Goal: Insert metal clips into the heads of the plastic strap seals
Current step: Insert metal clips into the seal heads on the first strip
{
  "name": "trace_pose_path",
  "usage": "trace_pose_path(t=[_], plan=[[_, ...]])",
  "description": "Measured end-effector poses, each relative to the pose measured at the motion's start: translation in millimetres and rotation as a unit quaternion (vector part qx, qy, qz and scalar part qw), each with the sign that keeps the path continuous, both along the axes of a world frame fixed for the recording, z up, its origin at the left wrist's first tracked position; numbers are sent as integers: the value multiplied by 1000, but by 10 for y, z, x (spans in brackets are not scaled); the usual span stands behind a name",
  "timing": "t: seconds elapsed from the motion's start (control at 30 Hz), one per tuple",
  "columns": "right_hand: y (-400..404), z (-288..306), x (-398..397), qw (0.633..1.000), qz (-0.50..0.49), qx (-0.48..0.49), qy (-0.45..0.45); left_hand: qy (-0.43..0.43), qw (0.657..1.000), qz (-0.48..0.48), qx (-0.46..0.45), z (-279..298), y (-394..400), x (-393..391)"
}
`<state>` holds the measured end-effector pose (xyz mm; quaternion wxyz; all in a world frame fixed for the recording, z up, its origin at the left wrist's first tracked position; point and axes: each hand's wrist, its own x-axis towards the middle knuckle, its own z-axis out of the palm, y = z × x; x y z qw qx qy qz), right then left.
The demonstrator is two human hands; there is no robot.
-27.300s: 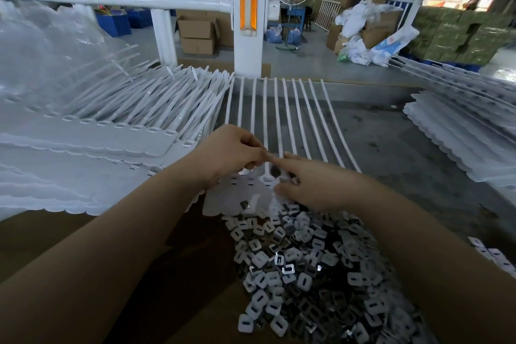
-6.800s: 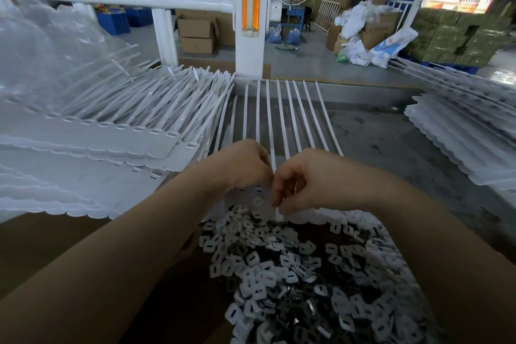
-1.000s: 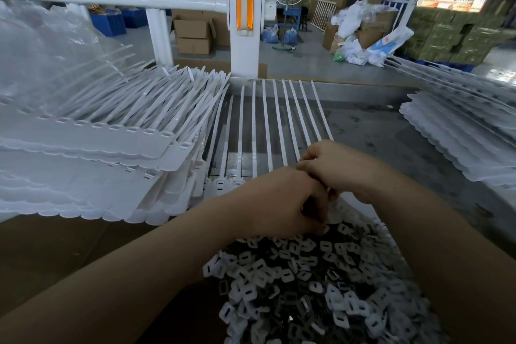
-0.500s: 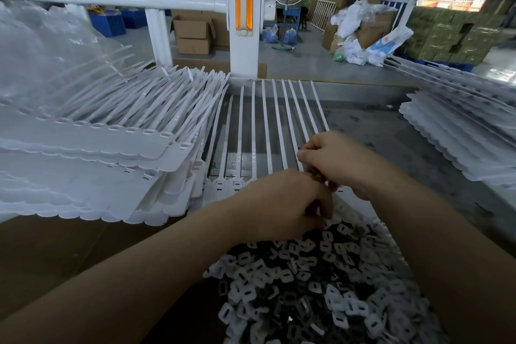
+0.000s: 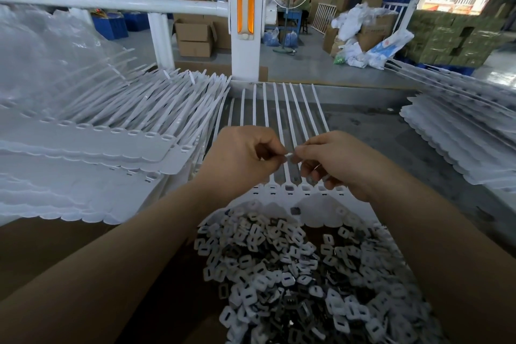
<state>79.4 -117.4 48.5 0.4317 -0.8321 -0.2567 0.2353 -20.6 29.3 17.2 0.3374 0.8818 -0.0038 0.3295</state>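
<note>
Clip [image 5: 289, 156] pinched between both curled hands [image 5: 290, 159].

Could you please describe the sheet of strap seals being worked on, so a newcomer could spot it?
Start at the white post with orange reflectors. The sheet of strap seals lies flat before it, under both hands, unlike the stacks on either side.

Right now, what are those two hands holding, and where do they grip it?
A small clip, pinched at its ends between the left hand and right hand fingertips, above the strap seals. The right hand also cups spare clips.
</note>
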Motion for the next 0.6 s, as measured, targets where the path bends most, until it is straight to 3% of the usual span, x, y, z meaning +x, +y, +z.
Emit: trace_pose_path(t=[0.13,0.23,0.33,0.43,0.6], plan=[[-6,20,-16,998,13,28,50,-42,992,-3,117,18,18,-12],[-9,20,-14,997,19,41,62,-50,988,-8,147,26,23,-22],[0,8,1,996,7,65,68,1,1000,-9,12,23,7,-24],[2,1,26,995,-1,80,64,63,985,1,-163,47,29,10],[2,-5,36,994,-1,86,63,103,971,-14,-216,101,63,8]])
